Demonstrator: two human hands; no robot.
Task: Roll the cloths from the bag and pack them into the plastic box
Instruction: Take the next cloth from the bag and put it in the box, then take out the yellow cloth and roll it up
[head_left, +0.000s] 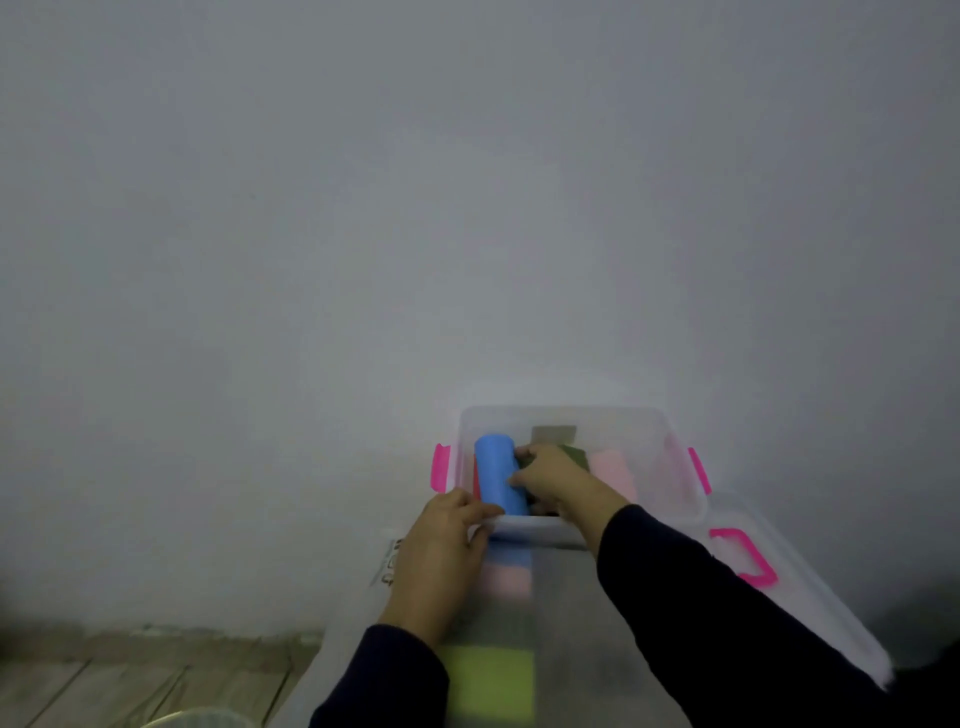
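Your right hand (553, 480) reaches into the clear plastic box (675, 467) at lower centre of the frame, fingers curled around a dark green rolled cloth (574, 454) that sits between the blue roll (497, 475) and the pink roll (613, 470). Your left hand (447, 545) grips the box's near rim (thumb hooked over the edge, beside the blue roll). A lid (779, 582) with a pink handle lies at lower right.
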